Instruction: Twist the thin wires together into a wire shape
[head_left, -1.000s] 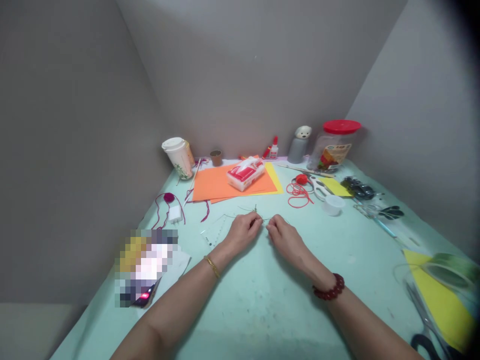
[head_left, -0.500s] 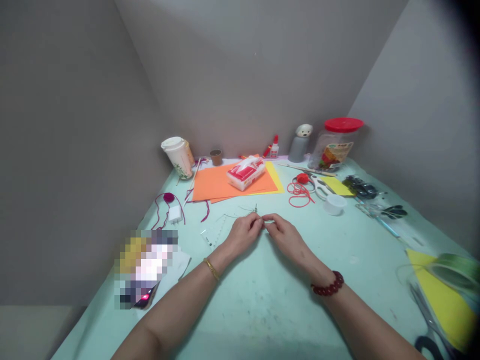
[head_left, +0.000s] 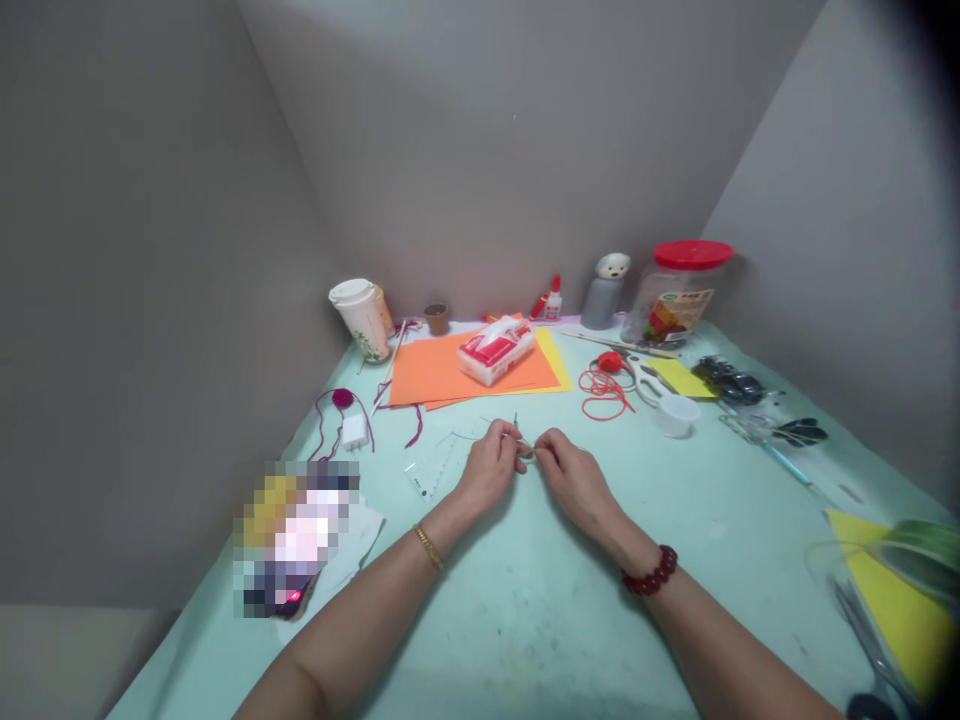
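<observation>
My left hand (head_left: 489, 466), with a gold bracelet at the wrist, pinches a thin green strand (head_left: 516, 420) above the middle of the table. One short end sticks up past my fingertips, and fine dark ends trail off to the left. My right hand (head_left: 576, 474), wearing a dark red bead bracelet, has thumb and forefinger closed on the strand just to the right. A small piece of it shows between the two hands. Whether it is cord or wire I cannot tell. Beside my left hand lies a clear set square (head_left: 427, 478).
A tissue pack (head_left: 496, 350) rests on orange sheets (head_left: 420, 370) at the back. Red yarn (head_left: 606, 395), white-handled scissors (head_left: 643, 378) and a clear cup (head_left: 676, 415) lie right. A green ribbon roll (head_left: 919, 550) and scissors (head_left: 862, 625) are near right; a blurred-out phone lies left.
My hands have turned slightly and come a little nearer to me. My right fingers have curled in from a more stretched pose, and more of the strand shows between the hands.
</observation>
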